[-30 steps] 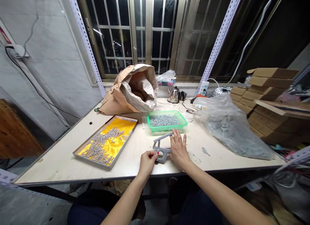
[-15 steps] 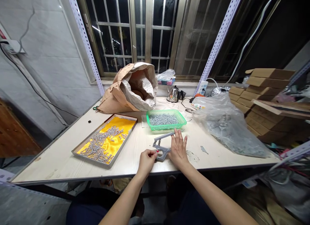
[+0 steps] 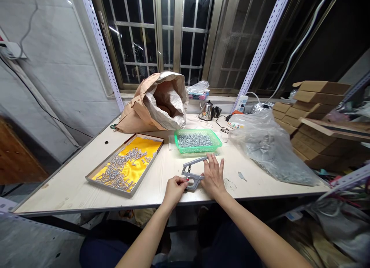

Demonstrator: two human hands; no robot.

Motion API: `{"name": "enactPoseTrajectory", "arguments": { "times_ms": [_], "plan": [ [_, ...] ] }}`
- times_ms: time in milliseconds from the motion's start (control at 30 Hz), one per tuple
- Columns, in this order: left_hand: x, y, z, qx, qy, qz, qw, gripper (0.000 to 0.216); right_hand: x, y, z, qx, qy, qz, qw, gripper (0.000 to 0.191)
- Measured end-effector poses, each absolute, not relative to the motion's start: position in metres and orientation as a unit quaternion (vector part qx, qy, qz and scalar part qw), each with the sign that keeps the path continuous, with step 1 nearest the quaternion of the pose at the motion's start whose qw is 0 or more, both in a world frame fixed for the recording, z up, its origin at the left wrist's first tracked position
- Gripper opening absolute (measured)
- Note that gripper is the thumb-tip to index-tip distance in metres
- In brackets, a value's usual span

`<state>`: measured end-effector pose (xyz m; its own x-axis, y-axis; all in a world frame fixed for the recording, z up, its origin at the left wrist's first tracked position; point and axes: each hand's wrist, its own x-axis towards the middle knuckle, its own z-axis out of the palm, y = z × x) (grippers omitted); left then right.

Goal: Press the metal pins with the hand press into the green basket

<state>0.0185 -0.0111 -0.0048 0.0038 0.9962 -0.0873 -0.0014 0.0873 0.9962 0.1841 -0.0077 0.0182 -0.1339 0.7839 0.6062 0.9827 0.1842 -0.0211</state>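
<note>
A grey metal hand plier with two spread handles and a dark coil spring between them rests on the table in front of me. My right hand grips it from the right, fingertips over the end of the upper handle and thumb side at the lower one. At the plier's left end, my left hand is closed in a pinch beside a small red part. What those fingertips hold is too small to make out. Just beyond the plier sits a green plastic basket with many small silvery metal pieces.
To the left lies a shallow tray lined with yellow cloth, holding scattered metal pieces. A large paper sack and a kettle stand at the back. A clear plastic bag and stacked cardboard boxes occupy the right.
The view has shifted very slightly. Both hands and the plier stay in nearly the same place and pose.
</note>
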Motion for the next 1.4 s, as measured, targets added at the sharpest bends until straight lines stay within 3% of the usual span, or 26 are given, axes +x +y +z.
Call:
{"name": "enactPoseTrajectory", "arguments": {
  "times_ms": [133, 300, 467, 600, 833, 967, 1167, 1400],
  "plan": [
    [0.016, -0.011, -0.001, 0.435, 0.505, 0.501, 0.553, 0.019, 0.187, -0.007, 0.028, -0.608, -0.736, -0.186, 0.232, 0.030],
    [0.010, -0.008, 0.001, 0.327, 0.501, 0.585, 0.547, 0.030, 0.193, 0.004, 0.029, -0.628, -0.763, -0.124, 0.095, 0.021],
    [0.011, -0.008, 0.000, 0.350, 0.495, 0.576, 0.549, 0.037, 0.190, 0.017, 0.023, -0.610, -0.782, -0.108, 0.063, 0.016],
    [0.013, -0.011, 0.000, 0.376, 0.499, 0.540, 0.564, 0.041, 0.185, 0.017, 0.029, -0.598, -0.785, -0.132, 0.095, 0.026],
    [0.011, -0.013, 0.011, 0.463, 0.510, 0.476, 0.547, 0.016, 0.188, 0.006, 0.031, -0.592, -0.764, -0.169, 0.195, 0.034],
    [0.015, -0.013, 0.014, 0.430, 0.522, 0.497, 0.544, 0.012, 0.189, -0.005, 0.023, -0.601, -0.744, -0.157, 0.244, 0.047],
    [0.018, -0.002, 0.007, 0.377, 0.529, 0.552, 0.523, 0.013, 0.199, -0.014, 0.005, -0.648, -0.699, -0.137, 0.269, 0.049],
    [0.041, 0.081, 0.079, 0.406, 0.512, 0.589, 0.475, 0.027, 0.209, -0.012, -0.012, -0.642, -0.708, -0.149, 0.254, 0.051]
  ]
}}
